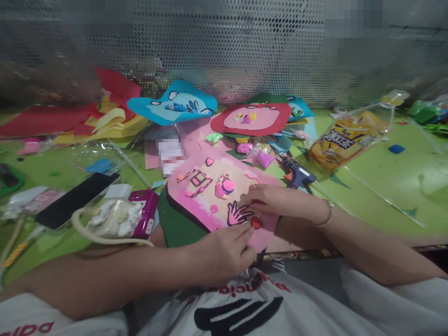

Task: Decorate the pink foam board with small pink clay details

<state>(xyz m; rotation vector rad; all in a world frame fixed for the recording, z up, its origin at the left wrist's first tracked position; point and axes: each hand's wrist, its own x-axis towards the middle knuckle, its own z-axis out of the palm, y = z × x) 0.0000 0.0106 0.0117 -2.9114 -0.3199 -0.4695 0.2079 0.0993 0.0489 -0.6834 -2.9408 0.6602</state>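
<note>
A pink craft card [196,205] backed with dark green lies at the table's near edge. On it sit a pink clay snail [225,187], a black-edged pink hand shape [238,213], a red clay heart [256,223] and a small pink heart [209,161]. My left hand [227,252] rests at the card's lower edge, fingertips bent together beside the red heart. From the right, my right hand [268,200] reaches over the card, its fingers pinched close to the hand shape. Whatever either hand pinches is too small or hidden to make out.
Two more craft cards, a blue one [178,105] and a red one [252,116], lie behind. A glue gun [299,173] is right of the card, beyond it a yellow-labelled plastic bottle [350,137]. Left are a phone [77,200] and a purple box [144,212]. Perforated metal stands behind.
</note>
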